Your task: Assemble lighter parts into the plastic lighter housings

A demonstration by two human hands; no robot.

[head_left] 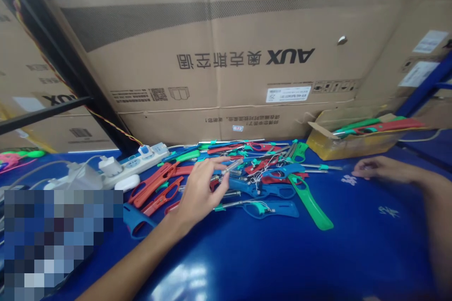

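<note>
My left hand (pixel 206 186) is over the pile of lighter parts, its thumb and fingers closed on a small clear piece (pixel 233 166). At the right, my right hand (pixel 370 168) is beside a small cluster of white pieces (pixel 349 179), its fingers bent together; what they hold, if anything, is too small to make out. Red, blue and green lighter casings with metal rods and thin wires lie tangled in the middle. A green casing (pixel 312 204) points toward the front, and a blue casing (pixel 282 209) lies beside it.
An open yellow-taped box (pixel 348 146) with casings stands at the back right. More white pieces (pixel 388 211) lie on the blue table (pixel 282 263). A power strip (pixel 141 164) with plugs and cables is at the left. Large cardboard (pixel 229 23) rises behind.
</note>
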